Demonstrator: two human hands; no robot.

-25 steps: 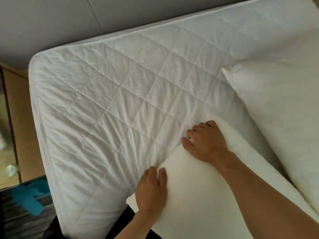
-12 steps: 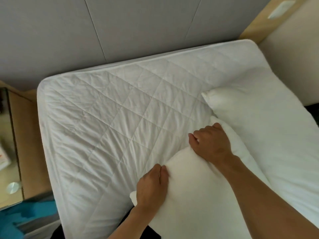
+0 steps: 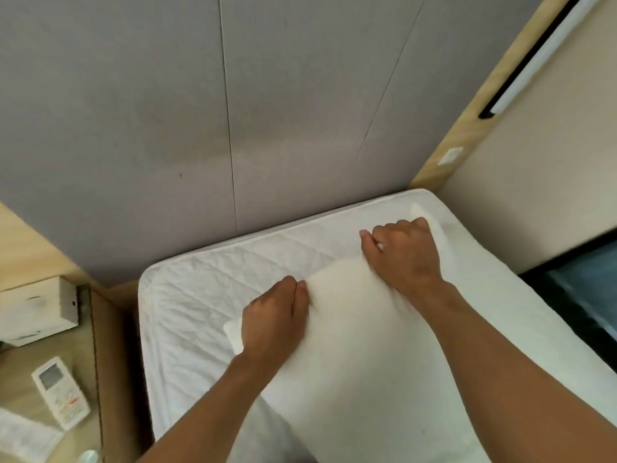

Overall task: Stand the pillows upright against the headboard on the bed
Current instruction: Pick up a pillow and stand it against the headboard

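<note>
A white pillow (image 3: 360,349) lies tilted over the quilted white mattress (image 3: 200,295), its far edge raised. My left hand (image 3: 273,315) pinches that edge near the left corner. My right hand (image 3: 404,252) grips the same edge further right, fingers curled into the fabric. A second white pillow (image 3: 467,262) lies flat along the bed's right side, partly behind my right hand and arm. The grey padded headboard (image 3: 233,111) rises behind the mattress, with a strip of bare mattress between it and the held pillow.
A wooden bedside table (image 3: 40,379) stands at the left with a white remote control (image 3: 60,392), a white box (image 3: 36,309) and a sheet of paper (image 3: 23,439). A beige wall (image 3: 551,162) and a wooden trim (image 3: 467,128) bound the bed's right side.
Both hands have lifted the pillow's far edge and carried it toward the headboard. The view has tilted up, showing much more of the headboard and the bedside table.
</note>
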